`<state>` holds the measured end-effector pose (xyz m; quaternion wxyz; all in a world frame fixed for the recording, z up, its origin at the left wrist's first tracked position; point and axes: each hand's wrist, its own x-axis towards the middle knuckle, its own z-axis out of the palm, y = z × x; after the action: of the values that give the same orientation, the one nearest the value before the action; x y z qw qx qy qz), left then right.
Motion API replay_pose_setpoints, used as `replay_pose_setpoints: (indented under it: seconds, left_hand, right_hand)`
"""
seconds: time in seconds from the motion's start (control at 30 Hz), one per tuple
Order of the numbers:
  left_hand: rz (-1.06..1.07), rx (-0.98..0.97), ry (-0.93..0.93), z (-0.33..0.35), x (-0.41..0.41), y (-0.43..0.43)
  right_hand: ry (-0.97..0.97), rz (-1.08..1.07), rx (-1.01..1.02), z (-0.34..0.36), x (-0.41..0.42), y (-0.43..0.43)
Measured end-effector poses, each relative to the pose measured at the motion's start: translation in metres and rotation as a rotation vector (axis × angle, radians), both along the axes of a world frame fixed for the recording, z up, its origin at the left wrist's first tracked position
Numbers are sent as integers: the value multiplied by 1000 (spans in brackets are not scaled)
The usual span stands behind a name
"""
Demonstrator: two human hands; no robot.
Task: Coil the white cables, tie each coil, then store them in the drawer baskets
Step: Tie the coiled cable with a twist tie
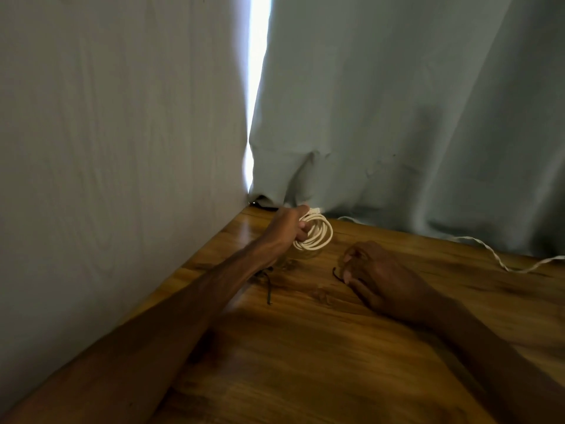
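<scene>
My left hand [286,228] grips a coil of white cable [318,237] and holds it just above the wooden table [305,347] near the far left corner. My right hand [371,270] rests on the table to the right of the coil, fingers curled, pinching a thin dark tie [336,275]. Another dark tie [269,289] lies on the wood beneath my left forearm. A second white cable [492,255] trails loose along the back right of the table, partly under the curtain.
A grey wall [122,148] stands along the table's left edge. A pale curtain [397,117] hangs over the back edge, with a bright gap of light at the corner. No drawer or basket is in view.
</scene>
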<state>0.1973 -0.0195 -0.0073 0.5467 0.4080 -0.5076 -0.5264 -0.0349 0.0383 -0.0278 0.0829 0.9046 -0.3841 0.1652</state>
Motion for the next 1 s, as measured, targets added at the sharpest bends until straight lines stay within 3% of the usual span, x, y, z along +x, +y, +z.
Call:
replay_pose_setpoints:
  seconds: [0.07, 0.27, 0.53, 0.67, 0.8, 1.0]
  left_hand:
    - [-8, 4, -9, -1, -4, 0]
    - [-17, -40, -115, -10, -14, 2]
    - [120, 3, -172, -6, -42, 4]
    - [173, 78, -94, 12, -67, 2]
    - [207, 10, -122, 22, -95, -2]
    - [327, -27, -146, -15, -111, -12]
  right_hand:
    - [-71, -3, 33, -3, -3, 1]
    - [-813, -90, 385, 5, 4, 9]
    - [-1363, -25, 691, 16, 2, 16]
    - [-1441, -42, 818, 16, -5, 12]
    - [-1467, -55, 825, 16, -13, 5]
    - [-1407, -68, 877, 12, -21, -4]
